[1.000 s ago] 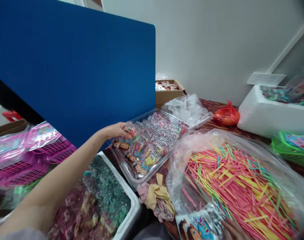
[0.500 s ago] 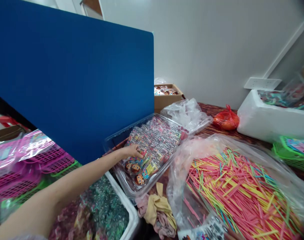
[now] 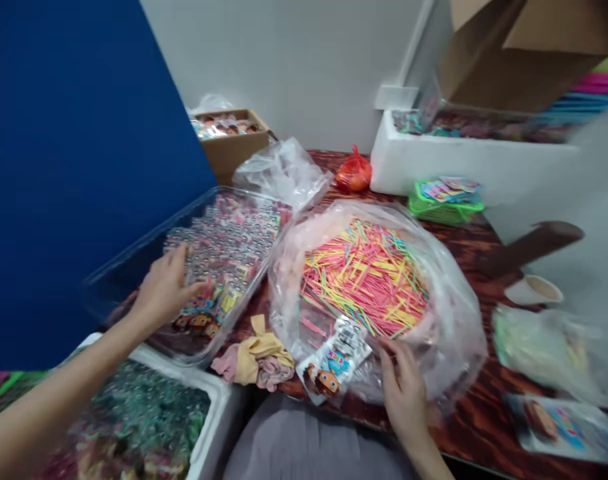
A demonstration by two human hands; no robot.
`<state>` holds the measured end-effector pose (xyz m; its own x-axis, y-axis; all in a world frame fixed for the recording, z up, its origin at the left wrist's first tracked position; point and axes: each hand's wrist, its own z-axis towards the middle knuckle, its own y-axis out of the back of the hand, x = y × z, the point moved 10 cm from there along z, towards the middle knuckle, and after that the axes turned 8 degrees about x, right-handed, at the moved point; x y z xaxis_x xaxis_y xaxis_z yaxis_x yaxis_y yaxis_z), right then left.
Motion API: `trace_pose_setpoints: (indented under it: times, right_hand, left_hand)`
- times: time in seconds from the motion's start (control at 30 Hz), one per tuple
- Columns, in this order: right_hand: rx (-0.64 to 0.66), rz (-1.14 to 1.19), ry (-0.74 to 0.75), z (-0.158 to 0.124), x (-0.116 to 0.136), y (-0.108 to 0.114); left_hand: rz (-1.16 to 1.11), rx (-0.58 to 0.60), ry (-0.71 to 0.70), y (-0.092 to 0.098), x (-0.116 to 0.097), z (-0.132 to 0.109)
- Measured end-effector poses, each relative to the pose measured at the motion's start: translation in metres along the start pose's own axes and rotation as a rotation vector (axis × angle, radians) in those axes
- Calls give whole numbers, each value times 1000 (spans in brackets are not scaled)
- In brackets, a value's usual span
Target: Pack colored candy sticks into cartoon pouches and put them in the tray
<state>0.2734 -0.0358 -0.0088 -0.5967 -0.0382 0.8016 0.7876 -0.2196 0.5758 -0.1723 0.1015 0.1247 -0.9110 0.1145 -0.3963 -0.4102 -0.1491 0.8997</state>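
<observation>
My left hand (image 3: 165, 285) is over the near left part of a clear plastic tray (image 3: 211, 350), thumb stretched away from the fingers. Small printed packets (image 3: 229, 233) fill much of this tray, and several with cartoon figures lie just beside my thumb. My right hand (image 3: 403, 387) hovers at the near rim of a clear plastic bag (image 3: 454, 300), its thumb and fingers apart. Thin coloured sticks (image 3: 369, 280) in pink, yellow, green and blue are heaped in the bag. Left of my right fingertips lies a printed foil pouch (image 3: 334, 360); whether they touch it is unclear.
Yellow and pink cloth pieces (image 3: 259, 357) lie between tray and bag. A white foam box (image 3: 211, 407) stands at lower left, beneath a blue panel (image 3: 84, 167). To the right are a paper cup (image 3: 534, 291), another pouch (image 3: 564, 427) and a green basket (image 3: 444, 210).
The view has swung right and down, bringing my right hand and the table's right side into sight. My left hand has drawn off the packets, with its thumb spread.
</observation>
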Motion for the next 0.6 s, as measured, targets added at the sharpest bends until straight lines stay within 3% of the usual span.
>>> trace_pose_setpoints:
  times: [0.07,0.13,0.2,0.27,0.33,0.4,0.5,0.6]
  right_hand:
    - [58,75,-119,-7,-7,-4]
    - [127,130,-230,-15,-18,-13]
    - [172,183,-303,-21,-28,-21]
    - [185,240,-335,-24,-38,-27]
    - [179,298,-351,-25,-46,-31]
    - [172,361,-374,-24,-54,-35]
    - [156,476,-417,-25,-60,-40]
    - [109,583,-454,-28,-56,-41]
  left_hand:
    - [97,-9,-96,-3,-50,-24]
    - [-50,48,-265,-29,-110,-59]
    - [-166,275,-338,-88,-160,-93]
    - [-114,472,-249,-152,-186,-115]
    - [-28,533,-152,-197,-195,-122]
    - [20,551,-67,-220,-194,-117]
    - [-101,619,34,-234,-181,-109]
    - [-381,727,69,-240,-173,-108]
